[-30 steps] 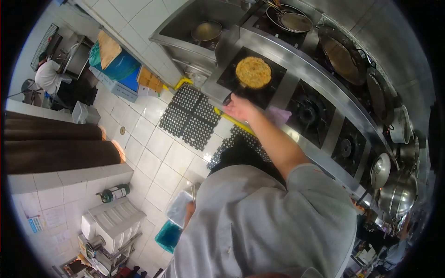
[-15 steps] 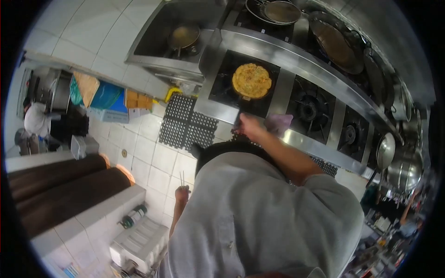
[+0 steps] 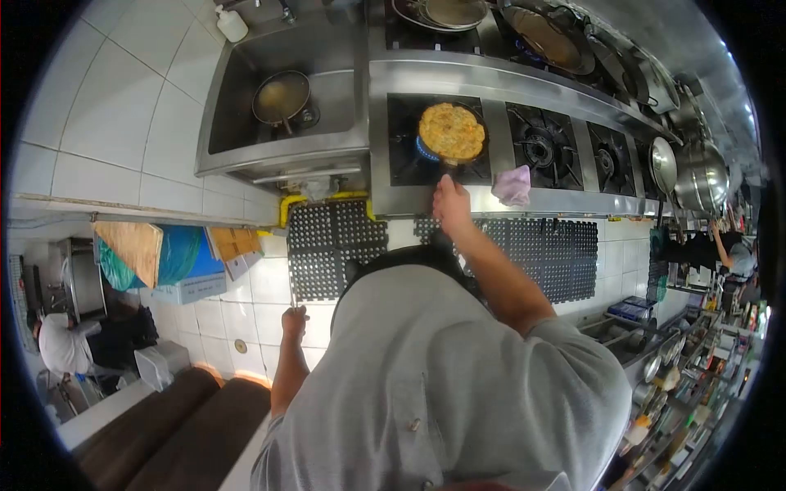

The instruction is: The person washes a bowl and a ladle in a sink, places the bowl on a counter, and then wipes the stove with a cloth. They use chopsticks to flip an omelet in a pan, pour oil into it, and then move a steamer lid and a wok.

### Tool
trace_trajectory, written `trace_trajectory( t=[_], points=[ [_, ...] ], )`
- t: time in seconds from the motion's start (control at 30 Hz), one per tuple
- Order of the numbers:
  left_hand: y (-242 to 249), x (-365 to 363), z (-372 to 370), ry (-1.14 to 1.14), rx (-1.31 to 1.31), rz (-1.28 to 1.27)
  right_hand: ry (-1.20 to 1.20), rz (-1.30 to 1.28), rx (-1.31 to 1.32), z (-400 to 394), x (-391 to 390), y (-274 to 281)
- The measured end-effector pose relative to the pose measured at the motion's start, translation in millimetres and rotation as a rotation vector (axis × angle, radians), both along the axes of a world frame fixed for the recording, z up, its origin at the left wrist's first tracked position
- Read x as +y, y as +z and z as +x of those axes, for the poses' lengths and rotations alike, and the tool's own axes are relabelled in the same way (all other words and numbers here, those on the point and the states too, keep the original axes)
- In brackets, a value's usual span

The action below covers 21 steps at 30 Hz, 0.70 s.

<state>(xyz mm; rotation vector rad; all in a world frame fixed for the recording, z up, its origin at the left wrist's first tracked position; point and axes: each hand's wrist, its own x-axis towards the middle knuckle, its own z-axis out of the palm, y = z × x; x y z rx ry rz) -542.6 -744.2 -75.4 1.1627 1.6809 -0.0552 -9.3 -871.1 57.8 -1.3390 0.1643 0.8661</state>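
- The right hand (image 3: 451, 201) is gripping the handle of the pan (image 3: 452, 133), closed around it at the near edge of the stove (image 3: 385, 123).
- The pan is sitting on a lit burner, just beyond the hand, with an omelette (image 3: 451, 131) filling it.
- The left hand (image 3: 294, 322) is hanging low on the left, clenched on thin chopsticks (image 3: 291, 299).
- A pink cloth (image 3: 512, 185) is lying just right of the right hand.

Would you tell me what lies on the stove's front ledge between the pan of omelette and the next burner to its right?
In the head view, a pink cloth lies on the ledge, between the pan held by the right hand and the neighbouring burner.
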Motion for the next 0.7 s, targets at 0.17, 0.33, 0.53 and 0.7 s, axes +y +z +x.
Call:
trace_trajectory(
  t=[0.17, 0.33, 0.53, 0.7],
  points=[
    [10, 55, -47, -0.041, 0.034, -0.068, -0.118, 0.123, -0.076, -28, 62, 101],
    [-24, 47, -71, 0.177, -0.125, 0.025, 0.179, 0.225, -0.109, -3, 142, 170],
    [-30, -41, -55, 0.060, -0.186, 0.105, 0.411, 0.210, 0.031, 6, 204, 216],
    [-55, -124, -54, -0.953, 0.239, 0.360, 0.611, 0.121, -0.075, -2, 222, 193]
  ],
)
